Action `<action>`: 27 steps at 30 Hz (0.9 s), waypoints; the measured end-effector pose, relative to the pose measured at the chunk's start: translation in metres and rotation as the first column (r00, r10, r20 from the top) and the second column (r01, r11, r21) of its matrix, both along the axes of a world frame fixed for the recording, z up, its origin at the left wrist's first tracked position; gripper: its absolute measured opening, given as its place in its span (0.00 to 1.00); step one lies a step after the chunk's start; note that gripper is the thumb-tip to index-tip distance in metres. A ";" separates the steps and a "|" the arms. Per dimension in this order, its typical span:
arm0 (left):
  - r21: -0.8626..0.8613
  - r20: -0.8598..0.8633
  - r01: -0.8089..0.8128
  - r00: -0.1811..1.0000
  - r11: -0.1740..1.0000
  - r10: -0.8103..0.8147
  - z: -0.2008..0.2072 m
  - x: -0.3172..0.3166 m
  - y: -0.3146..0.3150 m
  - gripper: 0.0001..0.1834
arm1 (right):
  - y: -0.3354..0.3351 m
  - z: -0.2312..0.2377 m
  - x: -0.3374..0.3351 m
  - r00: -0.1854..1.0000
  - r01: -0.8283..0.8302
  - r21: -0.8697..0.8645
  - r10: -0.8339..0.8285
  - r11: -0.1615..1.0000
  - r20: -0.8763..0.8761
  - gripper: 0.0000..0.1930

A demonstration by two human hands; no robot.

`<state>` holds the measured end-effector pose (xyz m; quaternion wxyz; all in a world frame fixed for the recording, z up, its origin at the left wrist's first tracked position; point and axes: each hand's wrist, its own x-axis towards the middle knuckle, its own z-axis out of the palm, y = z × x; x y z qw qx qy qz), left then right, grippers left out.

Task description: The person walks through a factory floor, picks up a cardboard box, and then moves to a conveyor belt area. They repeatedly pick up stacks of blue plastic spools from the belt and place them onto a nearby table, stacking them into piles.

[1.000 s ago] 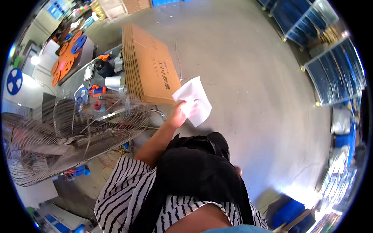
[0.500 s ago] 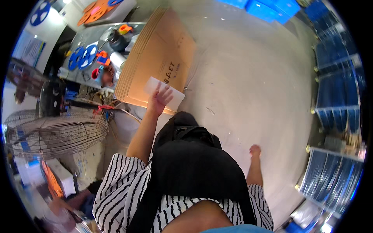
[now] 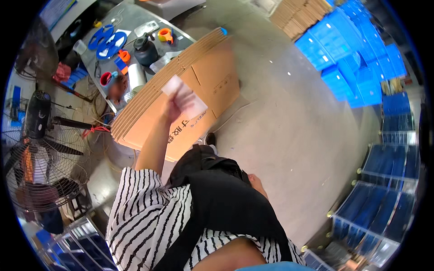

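Note:
My left hand [image 3: 174, 107] is raised in front of the flat cardboard stack and holds a small translucent white sheet [image 3: 172, 84]. Its fingers show faintly through the sheet. Whether this is a plastic bag or a single film, I cannot tell. Behind the sheet, the brown folded cartons [image 3: 219, 67] lean upright against a metal workbench [image 3: 131, 13]. My right hand [image 3: 257, 184] hangs close to my right hip, partly covered by my black apron, and its fingers are not clear.
On the bench are blue reels [image 3: 111, 44], a dark jar [image 3: 145, 52], an orange tape dispenser [image 3: 166, 35] and a white roll [image 3: 135, 77]. A caged fan [image 3: 45, 167] stands at left. Blue crates [image 3: 334, 45] are piled at far right, blue-covered racks [image 3: 375, 203] along the right.
The view has turned, bringing the cartons nearer and more of the crates into sight. My right hand has swung in from the right to my hip. My left hand keeps the sheet.

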<state>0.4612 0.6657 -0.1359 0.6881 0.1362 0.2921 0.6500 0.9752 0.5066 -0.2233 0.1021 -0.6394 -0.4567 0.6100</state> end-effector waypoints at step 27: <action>-0.416 -0.048 -0.675 0.686 0.610 0.726 -0.063 -0.051 0.228 0.15 | 0.668 0.023 -0.276 0.732 -0.681 -0.060 0.679 0.730 -0.055 0.11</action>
